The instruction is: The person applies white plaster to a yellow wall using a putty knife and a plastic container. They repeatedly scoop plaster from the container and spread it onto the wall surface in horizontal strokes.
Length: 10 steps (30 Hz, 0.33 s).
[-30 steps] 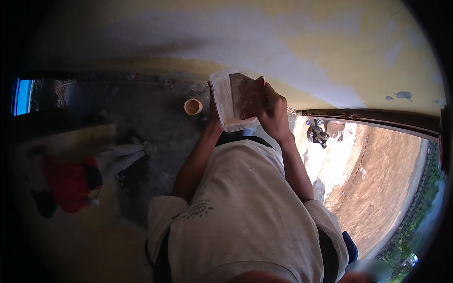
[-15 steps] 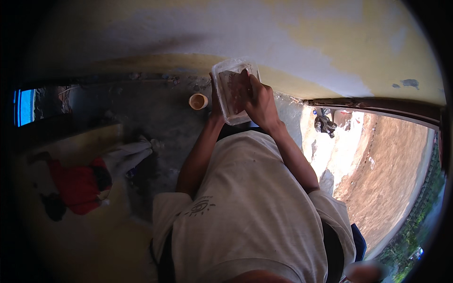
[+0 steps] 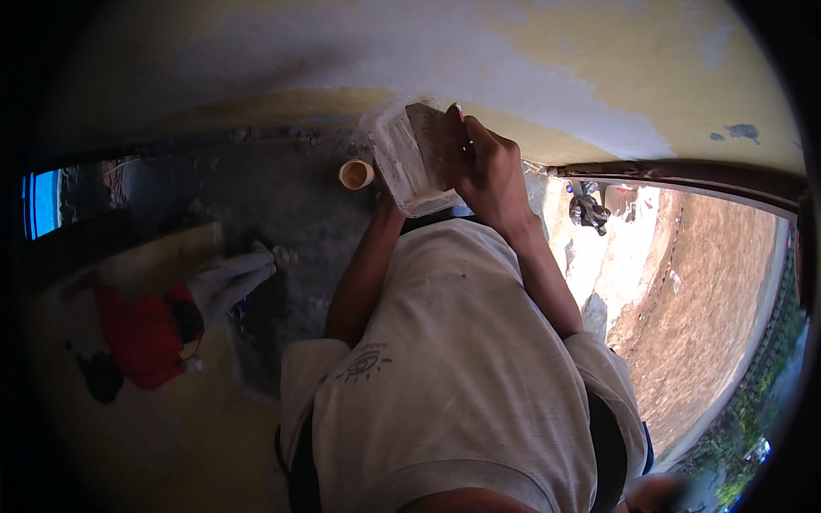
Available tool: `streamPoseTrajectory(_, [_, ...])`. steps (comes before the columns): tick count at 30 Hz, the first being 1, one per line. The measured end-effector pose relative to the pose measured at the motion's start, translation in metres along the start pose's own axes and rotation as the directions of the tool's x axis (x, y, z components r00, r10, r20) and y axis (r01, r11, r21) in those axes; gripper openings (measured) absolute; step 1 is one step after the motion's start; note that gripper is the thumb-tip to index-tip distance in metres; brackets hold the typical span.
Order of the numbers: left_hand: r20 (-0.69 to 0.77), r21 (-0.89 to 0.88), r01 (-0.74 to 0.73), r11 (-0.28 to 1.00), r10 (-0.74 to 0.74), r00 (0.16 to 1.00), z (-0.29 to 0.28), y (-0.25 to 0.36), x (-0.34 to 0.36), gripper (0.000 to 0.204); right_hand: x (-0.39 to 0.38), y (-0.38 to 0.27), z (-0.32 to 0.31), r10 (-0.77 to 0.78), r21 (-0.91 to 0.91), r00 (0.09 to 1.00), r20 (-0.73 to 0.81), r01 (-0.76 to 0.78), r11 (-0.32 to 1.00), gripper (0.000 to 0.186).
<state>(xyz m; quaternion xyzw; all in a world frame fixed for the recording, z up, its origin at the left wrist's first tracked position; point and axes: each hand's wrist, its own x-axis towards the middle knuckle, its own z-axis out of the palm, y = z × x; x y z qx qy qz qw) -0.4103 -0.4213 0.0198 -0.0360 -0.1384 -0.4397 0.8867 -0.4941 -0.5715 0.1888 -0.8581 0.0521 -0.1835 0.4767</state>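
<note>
A clear rectangular plastic container (image 3: pixel 398 141) with whitish paste smeared inside is held up in front of me, close to the wall. My left hand (image 3: pixel 386 205) supports it from below and the left side; its fingers are mostly hidden behind the tub. Wrapped around the top of a flat, wide scraper (image 3: pixel 434 147), my right hand (image 3: pixel 492 175) is closed. The scraper's blade lies tilted over the container's right half, and I cannot tell whether it touches the paste.
Ahead rises a yellow wall (image 3: pixel 513 51) with whitish patches. A round tub (image 3: pixel 356 174) stands on the dark floor. To the left is another person in a red top (image 3: pixel 145 342). A doorway at right opens onto bright ground (image 3: pixel 684 282), with a black plastic bag (image 3: pixel 587 212) near its threshold.
The container has shifted slightly left and tilted. My right hand has moved right with the scraper, whose blade now covers the container's right side rather than its middle.
</note>
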Motion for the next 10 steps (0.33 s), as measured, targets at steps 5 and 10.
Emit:
streamPoseTrajectory(5, [-0.017, 0.037, 0.010, 0.999, -0.010, 1.000, 0.003, -0.005, -0.001, 0.064, -0.004, -0.001, 0.008, -0.053, -0.021, 0.999, 0.002, 0.053, 0.998, 0.010])
streamPoseTrajectory(10, [-0.232, 0.107, -0.088, 0.990, 0.111, 0.966, -0.014, -0.008, -0.010, 0.081, -0.009, 0.007, 0.019, 0.038, -0.064, 0.999, -0.015, -0.039, 0.997, 0.018])
